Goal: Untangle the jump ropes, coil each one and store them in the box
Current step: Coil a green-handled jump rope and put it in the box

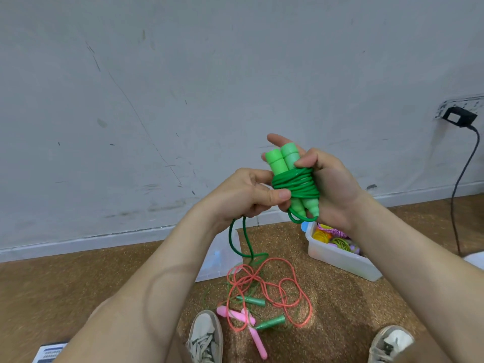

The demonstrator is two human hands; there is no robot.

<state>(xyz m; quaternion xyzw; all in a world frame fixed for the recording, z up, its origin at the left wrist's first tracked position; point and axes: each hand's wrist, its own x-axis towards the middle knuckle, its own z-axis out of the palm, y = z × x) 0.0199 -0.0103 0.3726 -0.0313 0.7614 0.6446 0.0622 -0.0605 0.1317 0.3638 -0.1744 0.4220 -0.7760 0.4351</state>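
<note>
My right hand [332,187] grips the two light green handles [284,158] of a green jump rope, held upright side by side. Dark green cord [296,184] is wound several times around the handles. My left hand [246,195] pinches the cord right beside the wraps, and a loose loop of it [242,244] hangs down to the floor. On the floor below lie an orange rope [275,286] tangled with pink handles [246,320] and a thin green rope with dark green handles [251,301]. A clear plastic box [340,260] stands at the right with coiled ropes inside.
The box's clear lid [222,255] lies on the brown floor behind the tangle. My two shoes [205,336] frame the ropes at the bottom. A grey wall stands close ahead, with a black plug and cable [461,153] at the right.
</note>
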